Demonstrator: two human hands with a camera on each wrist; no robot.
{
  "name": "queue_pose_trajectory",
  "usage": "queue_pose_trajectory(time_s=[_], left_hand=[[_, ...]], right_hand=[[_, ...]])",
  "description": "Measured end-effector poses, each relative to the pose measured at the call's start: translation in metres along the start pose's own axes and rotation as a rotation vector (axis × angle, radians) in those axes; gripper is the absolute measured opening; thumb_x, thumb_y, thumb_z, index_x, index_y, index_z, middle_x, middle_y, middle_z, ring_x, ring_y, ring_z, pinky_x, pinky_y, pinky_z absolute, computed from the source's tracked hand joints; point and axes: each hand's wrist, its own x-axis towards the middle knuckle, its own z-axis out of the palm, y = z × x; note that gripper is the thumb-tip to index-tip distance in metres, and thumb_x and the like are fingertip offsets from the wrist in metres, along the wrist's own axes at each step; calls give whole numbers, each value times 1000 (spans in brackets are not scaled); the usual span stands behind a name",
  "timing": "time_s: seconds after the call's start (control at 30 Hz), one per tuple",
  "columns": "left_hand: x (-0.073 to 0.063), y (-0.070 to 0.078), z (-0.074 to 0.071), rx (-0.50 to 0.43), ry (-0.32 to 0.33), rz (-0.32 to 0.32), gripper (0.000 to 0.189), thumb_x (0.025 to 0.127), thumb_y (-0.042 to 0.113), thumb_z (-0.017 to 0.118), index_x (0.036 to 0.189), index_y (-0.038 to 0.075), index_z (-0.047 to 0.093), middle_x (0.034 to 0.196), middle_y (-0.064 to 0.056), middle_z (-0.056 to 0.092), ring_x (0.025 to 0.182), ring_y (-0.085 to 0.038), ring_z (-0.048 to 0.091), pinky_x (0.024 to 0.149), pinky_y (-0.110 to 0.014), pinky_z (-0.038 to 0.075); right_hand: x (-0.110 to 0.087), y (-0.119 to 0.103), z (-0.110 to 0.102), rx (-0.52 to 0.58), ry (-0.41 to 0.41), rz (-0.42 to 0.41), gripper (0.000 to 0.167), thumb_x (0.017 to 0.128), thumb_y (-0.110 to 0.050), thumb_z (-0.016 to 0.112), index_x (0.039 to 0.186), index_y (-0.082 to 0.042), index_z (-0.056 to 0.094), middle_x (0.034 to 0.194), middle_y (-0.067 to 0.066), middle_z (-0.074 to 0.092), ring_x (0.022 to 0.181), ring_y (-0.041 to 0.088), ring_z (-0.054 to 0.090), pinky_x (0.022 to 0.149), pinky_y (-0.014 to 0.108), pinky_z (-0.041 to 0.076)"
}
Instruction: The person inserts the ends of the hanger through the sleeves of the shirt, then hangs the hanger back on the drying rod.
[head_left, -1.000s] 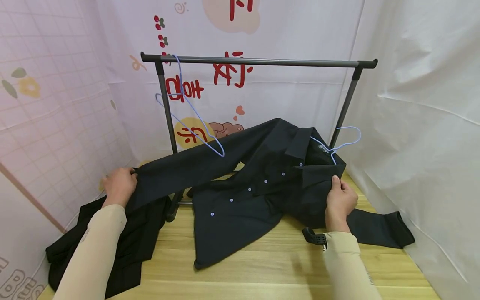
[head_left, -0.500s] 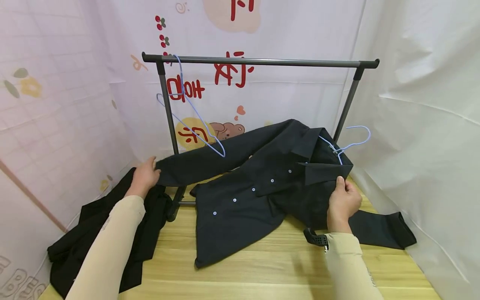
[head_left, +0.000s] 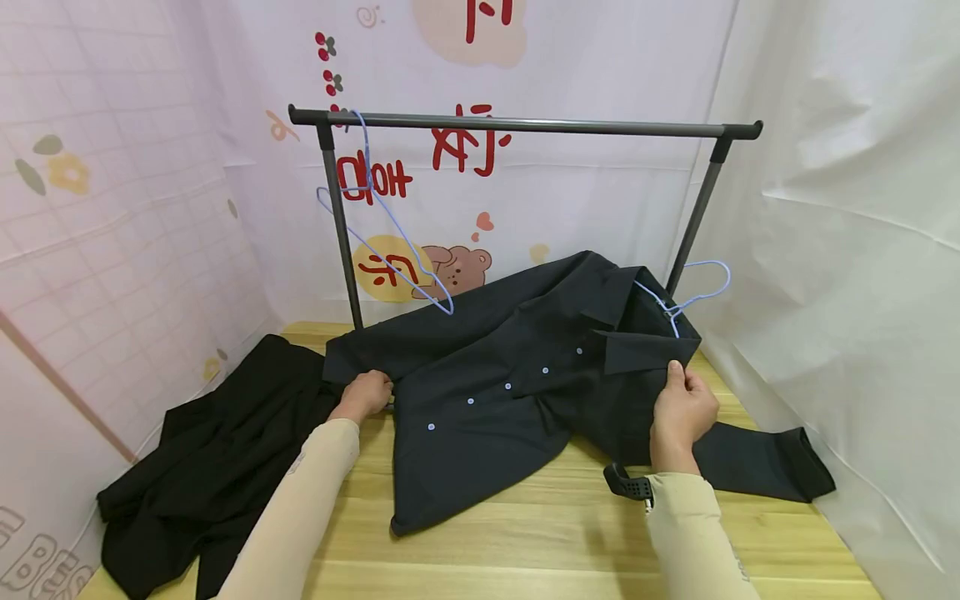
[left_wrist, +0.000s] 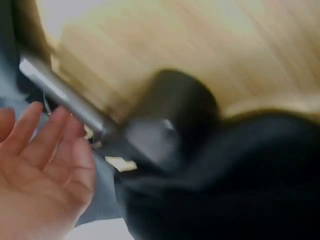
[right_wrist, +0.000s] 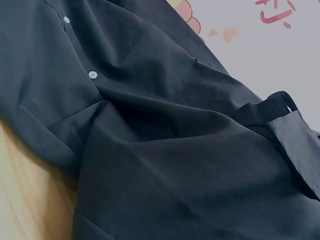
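A black button-up shirt point(head_left: 480, 450) lies spread across the table, a blue wire hanger point(head_left: 727, 277) poking out of its collar. My right hand point(head_left: 684, 410) pinches the shirt just below the collar point(head_left: 637, 354), thumb on top; the right wrist view holds only the shirt's front and buttons. Along the back runs one sleeve point(head_left: 450, 329). My left hand point(head_left: 364, 395) is between that sleeve's cuff and the hem. In the left wrist view its fingers point(left_wrist: 50, 135) are loosely bent beside a metal bar point(left_wrist: 65, 95), gripping nothing.
Behind the shirt stands a dark clothes rack point(head_left: 525, 125), a second blue hanger point(head_left: 367, 158) hooked at its left end. A crumpled black garment point(head_left: 225, 433) lies at left. The other sleeve point(head_left: 757, 460) reaches toward the right white curtain point(head_left: 847, 250).
My left hand has let go of the sleeve and moved right and down toward the hem. The sleeve has dropped onto the table, nearer the shirt body. My right hand keeps its hold.
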Motion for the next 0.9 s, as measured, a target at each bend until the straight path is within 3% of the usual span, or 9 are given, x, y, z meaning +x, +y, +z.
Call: queue_pose_trajectory(time_s=[0.13, 0.23, 0.3, 0.37, 0.53, 0.7, 0.8, 0.9], left_hand=[[9, 4, 13, 4, -23, -27, 48, 107, 16, 40, 149, -8, 35, 149, -31, 37, 135, -49, 37, 107, -64, 29], [14, 9, 19, -15, -19, -56, 55, 107, 21, 40, 152, -8, 26, 154, -31, 27, 140, -51, 27, 110, -65, 22], [17, 13, 22, 2, -34, -63, 56, 107, 24, 44, 150, -8, 30, 153, -32, 30, 139, -51, 28, 110, -65, 22], [19, 18, 25, 33, -37, -48, 52, 104, 25, 51, 145, -6, 42, 145, -30, 42, 133, -49, 38, 107, -63, 28], [21, 23, 28, 31, 5, 36, 22, 96, 14, 65, 115, 1, 67, 116, -18, 64, 104, -35, 59, 93, -50, 46], [15, 22, 20, -131, 139, 126, 14, 92, 6, 65, 104, 1, 70, 104, -16, 67, 88, -30, 61, 81, -46, 50], [7, 24, 10, -287, 278, 144, 15, 91, 8, 63, 103, 3, 70, 98, -14, 68, 80, -28, 60, 74, -42, 49], [-2, 28, 0, -441, 459, 176, 13, 89, 9, 63, 100, 6, 71, 93, -10, 66, 76, -24, 57, 70, -37, 46]], right_hand=[[-2, 1, 1, 11, -1, 8, 38, 97, -39, 64, 97, -1, 70, 71, -7, 50, 76, 15, 43, 70, 28, 33], [-2, 1, 2, 12, 4, 8, 39, 97, -38, 64, 100, 0, 71, 73, -7, 52, 78, 14, 44, 71, 27, 34], [-1, 1, 2, 9, 6, 5, 40, 97, -38, 64, 103, 0, 71, 75, -8, 54, 79, 13, 45, 72, 26, 35], [0, 2, 2, 11, 7, 4, 40, 97, -38, 64, 104, 1, 71, 77, -7, 55, 79, 13, 45, 72, 26, 35], [0, 4, 0, 2, 9, 0, 42, 96, -39, 65, 104, 1, 72, 75, -8, 55, 78, 13, 45, 71, 27, 34], [1, 6, -1, 5, 14, 16, 41, 96, -40, 65, 105, 0, 72, 75, -10, 55, 80, 14, 46, 72, 26, 35], [2, 7, -2, 16, 12, 32, 40, 96, -39, 64, 105, -1, 72, 77, -8, 55, 81, 14, 45, 73, 26, 35], [3, 7, -3, 29, 13, 48, 39, 97, -39, 64, 106, -2, 72, 79, -7, 56, 82, 13, 45, 75, 26, 35]])
